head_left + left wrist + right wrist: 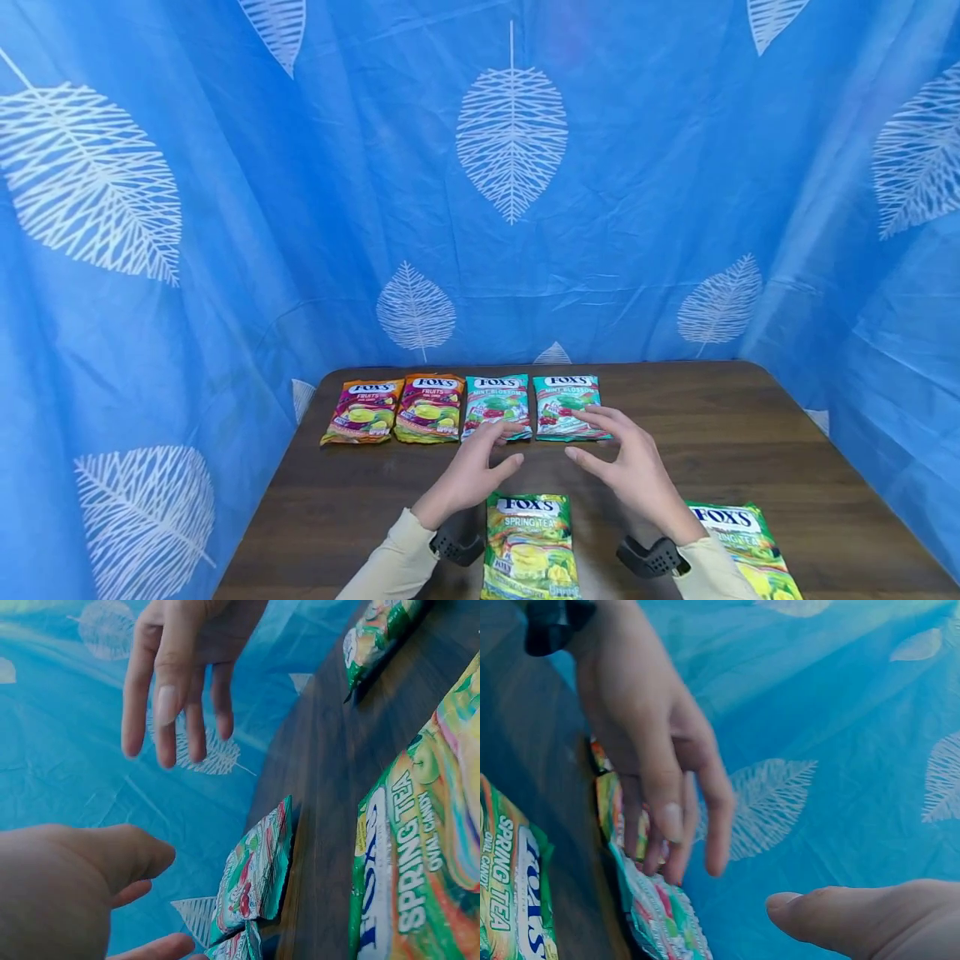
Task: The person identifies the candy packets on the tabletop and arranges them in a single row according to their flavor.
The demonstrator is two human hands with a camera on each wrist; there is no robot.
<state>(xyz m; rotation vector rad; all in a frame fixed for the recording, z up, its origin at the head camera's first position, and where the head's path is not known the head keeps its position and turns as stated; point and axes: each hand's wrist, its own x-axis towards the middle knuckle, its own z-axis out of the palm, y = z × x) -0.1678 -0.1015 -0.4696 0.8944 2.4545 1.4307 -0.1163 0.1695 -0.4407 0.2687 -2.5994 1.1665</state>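
Both hands hover above the table with nothing between their fingers. My left hand is near the left mint blossom candy bag, fingers loosely bent. Close to the right mint blossom candy bag is my right hand, its thumb apart from the fingers. A green and yellow spring tea candy bag lies below and between the hands. Another spring tea candy bag lies partly behind the right forearm. In the left wrist view the right hand hangs with fingers pointing down.
Two orange and purple fruits candy bags, one at the far left and one beside it, continue the back row. The dark wooden table meets a blue curtain with white leaf prints behind and at both sides.
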